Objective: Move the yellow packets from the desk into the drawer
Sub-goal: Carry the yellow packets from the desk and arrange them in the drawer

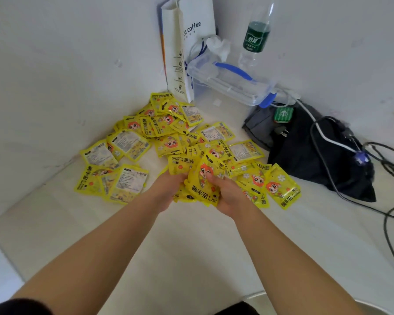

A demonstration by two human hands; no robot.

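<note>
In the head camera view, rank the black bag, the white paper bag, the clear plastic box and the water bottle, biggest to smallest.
1. black bag
2. white paper bag, cropped at top
3. clear plastic box, close behind the paper bag
4. water bottle, also cropped

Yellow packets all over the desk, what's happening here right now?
A person works with both bare hands. The left hand and right hand together grip a bunch of packets at the near edge of the pile, which spreads across the desk toward the corner. Most packets lie loose. No drawer is in view.
</note>
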